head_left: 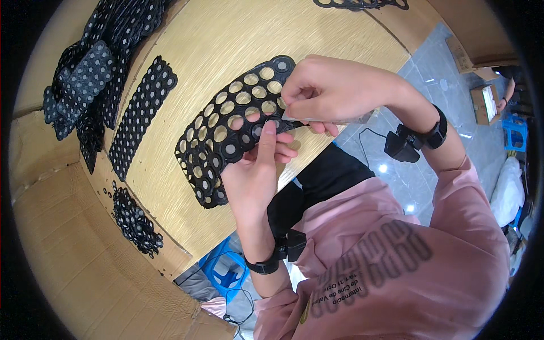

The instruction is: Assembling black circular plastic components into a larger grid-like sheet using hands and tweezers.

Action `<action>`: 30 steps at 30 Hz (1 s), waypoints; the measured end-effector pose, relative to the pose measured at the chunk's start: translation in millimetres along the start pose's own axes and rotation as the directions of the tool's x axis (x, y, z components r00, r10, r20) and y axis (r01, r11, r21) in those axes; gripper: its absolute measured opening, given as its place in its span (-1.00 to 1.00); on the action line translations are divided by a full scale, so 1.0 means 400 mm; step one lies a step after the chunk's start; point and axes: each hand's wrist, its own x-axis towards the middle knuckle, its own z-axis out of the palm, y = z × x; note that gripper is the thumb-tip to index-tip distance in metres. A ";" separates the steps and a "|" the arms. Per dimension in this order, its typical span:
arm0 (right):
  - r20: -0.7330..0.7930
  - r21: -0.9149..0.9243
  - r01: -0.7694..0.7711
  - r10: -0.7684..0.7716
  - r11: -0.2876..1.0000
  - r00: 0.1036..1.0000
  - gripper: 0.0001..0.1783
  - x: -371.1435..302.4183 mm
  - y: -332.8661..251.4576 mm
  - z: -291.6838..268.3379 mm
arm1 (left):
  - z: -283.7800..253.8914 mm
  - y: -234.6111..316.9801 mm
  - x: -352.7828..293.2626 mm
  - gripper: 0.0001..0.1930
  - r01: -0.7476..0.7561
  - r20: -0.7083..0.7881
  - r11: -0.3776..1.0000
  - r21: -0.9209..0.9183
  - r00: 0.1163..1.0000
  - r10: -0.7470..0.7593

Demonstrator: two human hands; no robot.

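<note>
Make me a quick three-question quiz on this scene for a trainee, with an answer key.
1. Which hand is nearer the pile of small rings?
2. True or false: the pile lies to the right of the black sheet.
3. What shape are the holes in the sheet? A) square B) round C) star-shaped

Key:
1. The left hand.
2. False; the pile lies to the left of the sheet.
3. B, round.

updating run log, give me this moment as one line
left hand: holding holed black sheet; right hand: at its right end; small black pieces: heaped left
</note>
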 end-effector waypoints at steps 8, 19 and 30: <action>-0.004 -0.006 -0.024 0.024 1.000 1.000 -0.66 0.001 -0.003 0.002 | 0.002 0.008 -0.003 -0.80 0.059 -0.010 0.998 0.028 0.998 -0.058; -0.049 -0.059 0.002 -0.005 0.998 0.999 -0.72 -0.003 -0.002 0.015 | 0.009 0.007 -0.006 -0.81 0.077 -0.039 0.997 0.028 0.996 -0.076; -0.147 -0.394 0.105 -0.176 0.913 0.973 -0.77 -0.007 -0.008 0.027 | 0.041 0.022 -0.021 -0.78 -0.036 -0.077 0.985 0.167 0.996 0.050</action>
